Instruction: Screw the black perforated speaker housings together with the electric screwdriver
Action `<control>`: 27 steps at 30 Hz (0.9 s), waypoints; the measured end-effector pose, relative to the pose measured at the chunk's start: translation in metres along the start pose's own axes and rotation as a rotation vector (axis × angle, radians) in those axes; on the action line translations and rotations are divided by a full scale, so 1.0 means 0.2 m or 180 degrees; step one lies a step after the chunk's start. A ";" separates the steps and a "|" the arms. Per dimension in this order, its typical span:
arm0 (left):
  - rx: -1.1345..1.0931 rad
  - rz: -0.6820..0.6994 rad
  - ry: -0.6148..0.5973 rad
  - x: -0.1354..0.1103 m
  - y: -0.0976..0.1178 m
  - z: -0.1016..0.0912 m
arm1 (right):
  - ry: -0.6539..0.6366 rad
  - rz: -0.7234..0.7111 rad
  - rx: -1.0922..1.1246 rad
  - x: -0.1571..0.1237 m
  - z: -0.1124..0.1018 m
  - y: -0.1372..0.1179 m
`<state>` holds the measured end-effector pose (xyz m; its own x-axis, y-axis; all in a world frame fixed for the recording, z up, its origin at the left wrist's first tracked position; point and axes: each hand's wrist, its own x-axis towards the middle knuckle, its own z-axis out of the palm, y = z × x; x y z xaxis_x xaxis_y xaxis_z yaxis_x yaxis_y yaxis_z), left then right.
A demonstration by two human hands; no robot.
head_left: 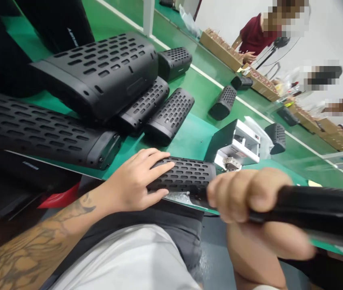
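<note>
My left hand grips the left end of a black slotted housing, fingers spread over its top and the thumb along its near side. The housing lies on its side at the near edge of the green bench. In my right hand, closed in a fist, is a black cylindrical electric screwdriver. It lies nearly level, with its body reaching to the right edge of the view. The screwdriver's tip is blurred and partly hidden by my fingers, close to the housing's right end.
A metal screw feeder stands just beyond the housing. More slotted housings, such as a large one and a long one, crowd the left. Green conveyor belt runs behind, carrying several housings. A co-worker sits across, near cardboard trays.
</note>
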<state>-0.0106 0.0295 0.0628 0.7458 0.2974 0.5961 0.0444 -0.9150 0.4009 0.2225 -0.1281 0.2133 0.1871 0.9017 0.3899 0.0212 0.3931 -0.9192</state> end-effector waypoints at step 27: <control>-0.1029 -0.0304 0.0009 -0.16 -0.11 0.16 | 0.1253 -0.0626 -0.0804 -0.07 -0.10 -0.15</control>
<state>-0.0139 0.0316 0.0121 0.7465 0.3787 0.5471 -0.0997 -0.7493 0.6546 0.2388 -0.1561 0.2354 0.5107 0.6595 0.5515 0.3210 0.4488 -0.8340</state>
